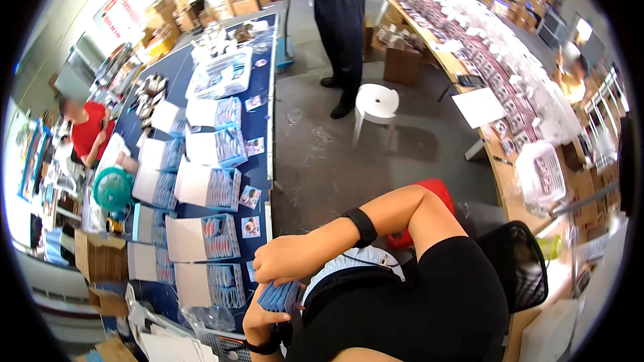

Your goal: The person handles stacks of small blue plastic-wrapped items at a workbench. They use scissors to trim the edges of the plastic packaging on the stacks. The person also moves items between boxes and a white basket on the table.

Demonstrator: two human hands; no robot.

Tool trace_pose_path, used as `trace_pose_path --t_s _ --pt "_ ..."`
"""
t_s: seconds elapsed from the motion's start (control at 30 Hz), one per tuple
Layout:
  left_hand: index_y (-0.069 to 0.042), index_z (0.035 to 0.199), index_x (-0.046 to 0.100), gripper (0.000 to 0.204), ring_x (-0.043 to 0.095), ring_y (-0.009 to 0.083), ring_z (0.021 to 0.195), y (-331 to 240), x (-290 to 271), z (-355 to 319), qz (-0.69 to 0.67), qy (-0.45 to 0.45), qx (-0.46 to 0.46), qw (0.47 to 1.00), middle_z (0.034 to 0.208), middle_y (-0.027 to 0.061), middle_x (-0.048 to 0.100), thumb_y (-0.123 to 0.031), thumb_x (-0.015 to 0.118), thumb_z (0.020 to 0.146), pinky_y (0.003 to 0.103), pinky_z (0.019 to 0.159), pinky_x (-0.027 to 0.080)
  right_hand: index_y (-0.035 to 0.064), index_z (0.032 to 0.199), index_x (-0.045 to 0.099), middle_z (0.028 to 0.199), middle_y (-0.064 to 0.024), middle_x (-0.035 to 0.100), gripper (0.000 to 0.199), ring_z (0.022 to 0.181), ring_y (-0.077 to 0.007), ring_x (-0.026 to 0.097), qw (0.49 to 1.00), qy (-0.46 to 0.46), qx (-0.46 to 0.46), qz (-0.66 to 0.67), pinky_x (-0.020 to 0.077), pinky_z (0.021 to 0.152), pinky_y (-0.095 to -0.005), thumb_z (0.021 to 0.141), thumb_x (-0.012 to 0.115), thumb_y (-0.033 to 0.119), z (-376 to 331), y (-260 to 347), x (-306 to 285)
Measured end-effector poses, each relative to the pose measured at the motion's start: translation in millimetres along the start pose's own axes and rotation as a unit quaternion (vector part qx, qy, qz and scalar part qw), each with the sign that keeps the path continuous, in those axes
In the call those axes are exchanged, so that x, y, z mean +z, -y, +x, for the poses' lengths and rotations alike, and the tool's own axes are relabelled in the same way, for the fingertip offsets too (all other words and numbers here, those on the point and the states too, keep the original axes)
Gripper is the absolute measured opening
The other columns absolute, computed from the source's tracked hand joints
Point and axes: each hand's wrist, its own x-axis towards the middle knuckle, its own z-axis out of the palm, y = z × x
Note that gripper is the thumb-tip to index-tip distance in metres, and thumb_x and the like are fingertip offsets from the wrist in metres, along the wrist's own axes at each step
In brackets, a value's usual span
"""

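Note:
My left hand is closed round a small stack of blue flat packets, held beside the table edge close to my body. Directly above that stack, my right hand is closed with its fingers curled down; what it grips, if anything, is hidden. Two rows of open white boxes filled with upright blue packets stand on the blue table to the left of my hands. Small picture cards lie between the nearer row and the table edge.
A clear plastic bin and a green fan stand farther along. A white stool is near a standing person; another person in red is at far left. On the right, a long table carries many packed items.

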Motion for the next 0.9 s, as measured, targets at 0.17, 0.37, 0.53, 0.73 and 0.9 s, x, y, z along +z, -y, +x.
trace_pose_path --t_s 0.17,0.37,0.53,0.73,0.9 --pt "0.004 0.13 0.036 0.088 0.055 0.0359 0.107 -4.5 6.0 15.7 0.011 0.03 -0.019 0.999 0.116 0.026 0.05 -0.008 0.083 0.057 0.046 0.077 0.056 -0.0005 0.079 0.062 0.079 -0.0118 0.062 0.015 0.079 -0.0276 0.06 0.998 -0.043 -0.021 -0.046 0.0499 0.063 -0.036 0.071 0.068 0.011 -15.9 -0.4 2.0" --pt "0.004 0.129 0.036 0.086 0.057 0.0352 0.101 -2.3 5.9 22.7 0.015 0.04 0.0 0.999 0.116 0.0273 0.05 -0.011 0.082 0.058 0.045 0.077 0.055 -0.0005 0.079 0.062 0.078 -0.0121 0.062 0.018 0.077 -0.0269 0.059 0.994 -0.096 -0.038 -0.047 0.049 0.065 -0.0351 0.067 0.069 0.01 -29.0 -3.1 0.3" --pt "0.005 0.129 0.036 0.089 0.057 0.0346 0.1 -0.7 5.9 22.1 0.011 0.038 0.007 0.999 0.116 0.0274 0.051 -0.014 0.084 0.056 0.043 0.076 0.055 0.0008 0.08 0.064 0.079 -0.0138 0.061 0.008 0.08 -0.0302 0.061 0.99 -0.123 -0.069 -0.032 0.048 0.064 -0.0379 0.075 0.063 0.007 -25.8 1.0 -5.9" --pt "0.005 0.13 0.039 0.084 0.054 0.0297 0.108 -2.1 4.4 19.6 0.005 0.069 -0.024 0.997 0.121 0.0223 0.05 -0.01 0.083 0.06 0.042 0.085 0.053 0.0029 0.08 0.063 0.08 -0.0127 0.06 0.007 0.079 -0.0295 0.06 0.993 -0.1 -0.057 -0.007 0.048 0.066 -0.0376 0.077 0.061 0.008 -29.2 -2.4 -5.3" --pt "0.002 0.132 0.037 0.09 0.053 0.0315 0.111 4.6 -1.6 17.6 -0.001 0.063 -0.044 0.997 0.125 0.0222 0.048 -0.01 0.086 0.057 0.044 0.081 0.055 0.0002 0.089 0.06 0.084 -0.0132 0.058 0.015 0.081 -0.0297 0.056 0.997 -0.063 -0.036 0.018 0.0471 0.069 -0.0369 0.08 0.061 0.012 -24.9 -6.3 -1.2"
